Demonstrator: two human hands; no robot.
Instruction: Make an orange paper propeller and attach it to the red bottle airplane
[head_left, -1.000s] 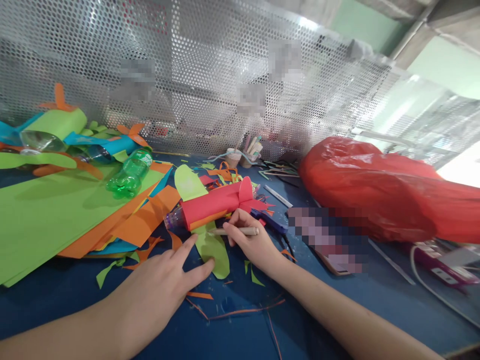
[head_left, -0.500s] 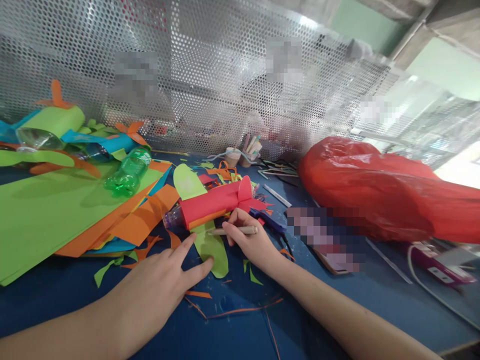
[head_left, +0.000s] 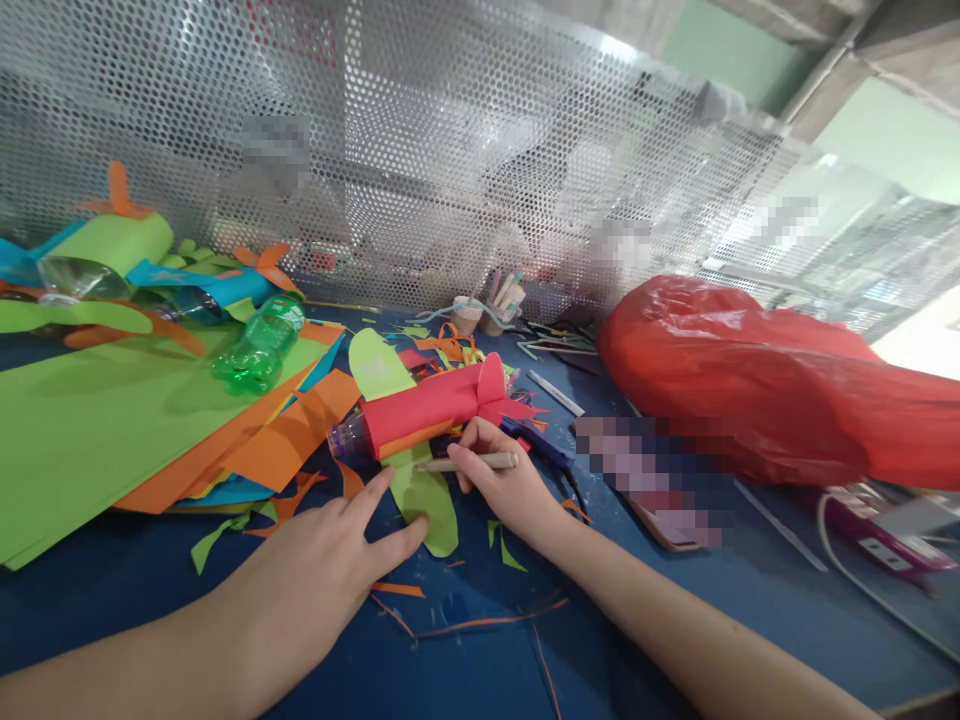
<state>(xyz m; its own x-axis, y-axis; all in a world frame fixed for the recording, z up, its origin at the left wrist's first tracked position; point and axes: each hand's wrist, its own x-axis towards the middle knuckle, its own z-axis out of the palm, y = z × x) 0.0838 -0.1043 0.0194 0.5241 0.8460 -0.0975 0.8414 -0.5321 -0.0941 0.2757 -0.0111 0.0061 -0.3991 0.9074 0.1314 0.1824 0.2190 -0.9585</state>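
Note:
A toy plane made from a plastic bottle wrapped in red paper (head_left: 424, 402) lies on the blue table, its bare bottle neck (head_left: 349, 438) facing left. Green paper wings stick out on both sides: a far wing (head_left: 379, 365) and a near wing (head_left: 429, 505). My right hand (head_left: 499, 480) is closed round a slim beige marker (head_left: 472, 462), whose tip touches the near wing or hovers just over it. With fingers spread, my left hand (head_left: 330, 545) rests at the near wing's left side, fingertips on its edge.
Stacked coloured paper (head_left: 97, 410) and a green bottle (head_left: 262, 340) lie left, finished-looking paper planes (head_left: 112, 245) behind. A blue glue gun (head_left: 540, 440), a phone (head_left: 652, 480) and a large red plastic bag (head_left: 735, 380) are right. Cups of pens (head_left: 495, 315) stand by the perforated metal screen (head_left: 420, 130).
Hardly anything differs. Both hands, the marker and the plane keep their places; the whole view has shifted very slightly.

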